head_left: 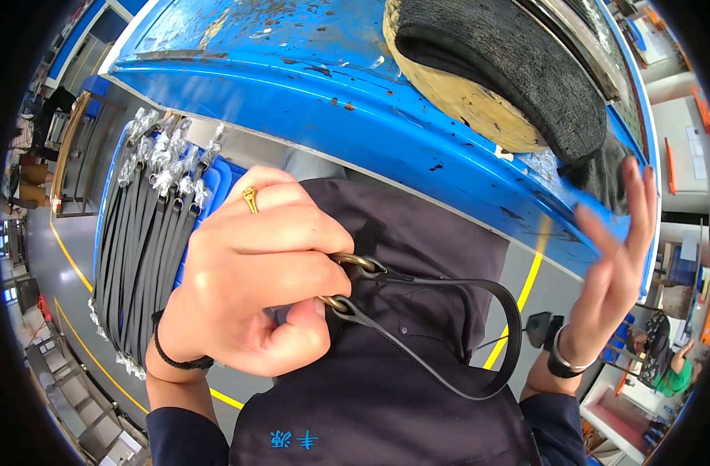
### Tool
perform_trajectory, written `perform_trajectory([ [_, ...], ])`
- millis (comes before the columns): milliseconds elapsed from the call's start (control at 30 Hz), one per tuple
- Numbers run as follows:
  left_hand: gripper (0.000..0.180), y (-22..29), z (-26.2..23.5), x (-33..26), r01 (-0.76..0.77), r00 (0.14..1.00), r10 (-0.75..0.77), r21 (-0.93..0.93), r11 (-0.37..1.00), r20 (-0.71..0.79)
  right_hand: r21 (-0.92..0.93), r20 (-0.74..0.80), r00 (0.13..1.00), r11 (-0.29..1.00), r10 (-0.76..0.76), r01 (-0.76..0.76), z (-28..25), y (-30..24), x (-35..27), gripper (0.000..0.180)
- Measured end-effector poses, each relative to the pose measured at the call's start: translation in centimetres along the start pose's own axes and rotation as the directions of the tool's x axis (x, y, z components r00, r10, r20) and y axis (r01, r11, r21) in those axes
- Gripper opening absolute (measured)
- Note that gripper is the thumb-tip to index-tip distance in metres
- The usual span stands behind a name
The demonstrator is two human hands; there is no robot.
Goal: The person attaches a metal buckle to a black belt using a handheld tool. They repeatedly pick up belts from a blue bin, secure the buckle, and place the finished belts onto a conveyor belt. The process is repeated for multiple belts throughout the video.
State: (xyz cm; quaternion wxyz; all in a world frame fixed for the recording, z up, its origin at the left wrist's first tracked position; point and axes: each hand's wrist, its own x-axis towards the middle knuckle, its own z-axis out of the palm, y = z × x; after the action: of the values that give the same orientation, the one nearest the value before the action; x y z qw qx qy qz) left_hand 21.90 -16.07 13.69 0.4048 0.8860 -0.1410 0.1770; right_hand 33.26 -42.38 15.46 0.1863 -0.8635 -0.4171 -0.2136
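Note:
My left hand [254, 264] is closed round the metal ends of a black leather strap [513, 330]. Two brass-coloured rings [355, 262] stick out between its fingers and thumb. From them the strap bends out to the right in a loop above my dark apron [386, 412]. My right hand [615, 256] is raised at the right, fingers apart, holding nothing. It is nearest to the blue bench edge and a dark cloth [603, 179], with its fingertips slightly blurred.
Ahead is a paint-stained blue bench [293, 85] bearing a curved pad with a black fuzzy cover [510, 70] and a yellowish side [464, 101]. At the left, many black straps [141, 241] with plastic-wrapped ends hang over a blue bin [224, 180]. A person [669, 373] is far right.

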Motion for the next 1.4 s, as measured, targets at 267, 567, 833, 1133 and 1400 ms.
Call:
perform_trajectory([
  [267, 0.018, 0.4, 0.3, 0.4, -0.003, 1.000, 0.003, -0.038, 0.999, -0.004, 0.118, 0.203, 0.831, 0.855, -0.518, 0.504, 1.7, -3.1, -0.5, 0.039],
  [567, 0.018, 0.6, 0.2, 0.1, 0.012, 1.000, -0.012, -0.035, 0.999, -0.009, 0.160, 0.171, 0.851, 0.866, -0.497, 0.474, 1.5, -2.9, -0.6, 0.041],
  [833, 0.015, 0.3, 0.1, -0.2, -0.168, 0.986, 0.169, 0.103, 0.980, -0.003, -0.070, -0.198, 0.972, 0.988, 0.124, -0.140, 0.6, 4.0, 0.2, 0.037],
  [1133, 0.009, 0.6, 0.2, -0.1, -0.233, 0.972, 0.233, 0.146, 0.961, 0.014, 0.232, -0.125, 0.990, 0.972, 0.071, -0.041, 0.9, 0.3, -0.2, 0.041],
  [1400, 0.009, 0.8, 0.3, 0.3, -0.210, 0.978, 0.210, 0.108, 0.972, 0.013, 0.559, 0.244, 0.883, 0.802, -0.402, 0.211, 2.0, -2.4, -0.1, 0.051],
])
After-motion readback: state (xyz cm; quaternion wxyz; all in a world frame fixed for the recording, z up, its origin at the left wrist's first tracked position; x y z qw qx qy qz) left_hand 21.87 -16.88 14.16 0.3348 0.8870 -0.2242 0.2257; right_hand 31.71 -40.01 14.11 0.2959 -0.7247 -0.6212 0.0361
